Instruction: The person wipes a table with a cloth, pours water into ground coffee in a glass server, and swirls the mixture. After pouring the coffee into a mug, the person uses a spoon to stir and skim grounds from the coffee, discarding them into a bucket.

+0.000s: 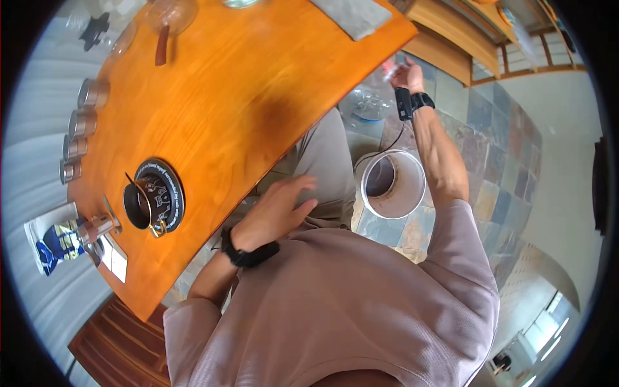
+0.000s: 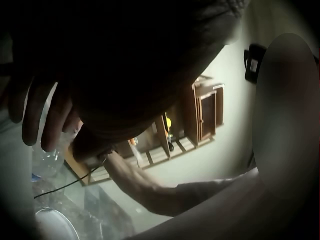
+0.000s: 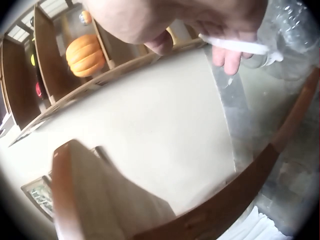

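Observation:
My right hand (image 1: 407, 77) reaches down beyond the table's edge at the upper right. Its fingers curl around a white strip-like handle (image 3: 240, 46) at the top of a large clear plastic bottle (image 1: 369, 102), which stands low over the tiled floor. Something pinkish shows at the bottle's top beside the fingers. My left hand (image 1: 276, 211) hangs above my lap near the table's edge, slightly blurred, with relaxed fingers and nothing in it. Dark fingers (image 2: 55, 117) of that hand fill the upper left of the left wrist view.
A white bucket (image 1: 422, 173) stands on the floor beside my leg. On the wooden table (image 1: 219, 90) are a black cup (image 1: 137, 205) on a saucer (image 1: 177, 193), several lidded canisters (image 1: 94, 94), a brown-handled glass pot (image 1: 162, 48), a grey cloth (image 1: 356, 18) and a blue-white bag (image 1: 57, 248).

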{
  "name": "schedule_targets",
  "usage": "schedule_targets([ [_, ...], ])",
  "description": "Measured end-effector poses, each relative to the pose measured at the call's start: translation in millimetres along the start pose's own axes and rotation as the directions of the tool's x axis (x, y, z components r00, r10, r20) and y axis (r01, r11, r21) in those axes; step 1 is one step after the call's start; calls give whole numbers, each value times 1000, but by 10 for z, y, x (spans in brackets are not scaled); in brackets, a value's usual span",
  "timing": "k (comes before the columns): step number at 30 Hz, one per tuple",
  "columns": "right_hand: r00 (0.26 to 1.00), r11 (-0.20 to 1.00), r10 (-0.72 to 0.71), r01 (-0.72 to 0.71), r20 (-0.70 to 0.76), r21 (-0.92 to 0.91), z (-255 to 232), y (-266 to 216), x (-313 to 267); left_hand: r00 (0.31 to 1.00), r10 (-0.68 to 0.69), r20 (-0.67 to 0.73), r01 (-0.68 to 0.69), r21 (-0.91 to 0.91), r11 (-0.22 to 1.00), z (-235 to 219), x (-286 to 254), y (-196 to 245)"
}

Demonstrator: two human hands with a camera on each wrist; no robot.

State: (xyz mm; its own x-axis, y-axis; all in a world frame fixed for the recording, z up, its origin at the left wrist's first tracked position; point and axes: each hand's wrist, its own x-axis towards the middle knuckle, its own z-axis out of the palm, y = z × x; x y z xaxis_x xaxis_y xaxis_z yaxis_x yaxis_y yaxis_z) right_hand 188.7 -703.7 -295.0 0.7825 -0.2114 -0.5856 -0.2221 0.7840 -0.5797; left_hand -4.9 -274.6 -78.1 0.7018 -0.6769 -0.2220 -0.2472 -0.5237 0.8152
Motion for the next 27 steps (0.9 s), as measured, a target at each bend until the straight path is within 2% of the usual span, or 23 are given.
schedule_targets([
  [1, 986, 996, -91, 92, -138, 3, 167, -7, -62, 987, -144, 69, 150, -88, 985, -192, -94, 130],
  [2, 992, 996, -68, 73, -106, 49, 180, -61, 46, 950, -274, 150, 298, -168, 940, -288, -185, 184],
  [3, 996, 994, -40, 48, -81, 95, 125, -127, 92, 945, -294, 142, 317, -179, 931, -285, -308, 156],
  [5, 996, 989, -78, 84, -48, 126, 165, -190, 172, 968, -245, 63, 239, -543, 805, -296, -516, 106],
  [6, 991, 988, -128, 132, -48, 85, 220, -184, 153, 974, -214, 70, 215, -571, 793, -362, -582, 108],
  [7, 984, 983, -178, 179, -33, 46, 334, -181, 81, 970, -243, 25, 212, -577, 789, -416, -602, 105],
  [9, 992, 986, -126, 129, -27, 105, 21, -207, 388, 988, -156, -11, 127, -524, 842, -456, -765, 136],
  [10, 984, 986, -166, 166, -58, 9, -111, -219, 535, 972, -231, -49, 165, -562, 810, -467, -827, 238],
  [11, 977, 982, -179, 185, -118, 46, -68, -205, 501, 960, -266, -87, 172, -565, 807, -483, -902, 253],
  [12, 987, 975, -158, 152, 29, 160, -196, -210, 554, 971, -214, -110, 127, -520, 844, -495, -972, 258],
  [13, 981, 959, -184, 166, 60, 231, -311, -223, 684, 980, -153, -125, 78, -467, 881, -508, -1029, 268],
  [14, 988, 961, -146, 130, 48, 245, -319, -230, 663, 959, -192, -210, 71, -476, 877, -502, -1086, 323],
  [15, 983, 965, -107, 66, 152, 253, -526, -229, 807, 952, -206, -227, 76, -477, 876, -500, -1192, 334],
  [17, 976, 973, -217, 214, 23, 91, -342, -25, 490, 876, -322, -359, 118, -488, 865, -531, -1413, 332],
  [18, 979, 981, -190, 192, -72, 21, -245, 29, 290, 766, -448, -460, 73, -630, 773, -496, -1488, 373],
  [19, 970, 985, -173, 167, -169, -46, -182, 52, 96, 647, -588, -486, 76, -726, 684, -522, -1591, 423],
  [21, 852, 888, -309, 99, -422, -450, -370, 113, -122, 463, -608, -645, -6, -688, 726, -557, -1820, 332],
  [23, 868, 907, -340, 202, -361, -370, -629, 167, -309, 356, -595, -720, -31, -646, 763, -661, -2045, 178],
  [24, 854, 852, -458, 343, -245, -396, -519, 273, -657, 283, -601, -747, -83, -644, 761, -703, -2077, 98],
  [25, 811, 775, -572, 482, -128, -410, -274, 453, -1182, 238, -620, -747, -54, -648, 760, -722, -2145, -40],
  [27, 768, 704, -636, 615, 69, -357, 1, 536, -1838, 224, -618, -754, -75, -646, 760, -801, -2112, -187],
])
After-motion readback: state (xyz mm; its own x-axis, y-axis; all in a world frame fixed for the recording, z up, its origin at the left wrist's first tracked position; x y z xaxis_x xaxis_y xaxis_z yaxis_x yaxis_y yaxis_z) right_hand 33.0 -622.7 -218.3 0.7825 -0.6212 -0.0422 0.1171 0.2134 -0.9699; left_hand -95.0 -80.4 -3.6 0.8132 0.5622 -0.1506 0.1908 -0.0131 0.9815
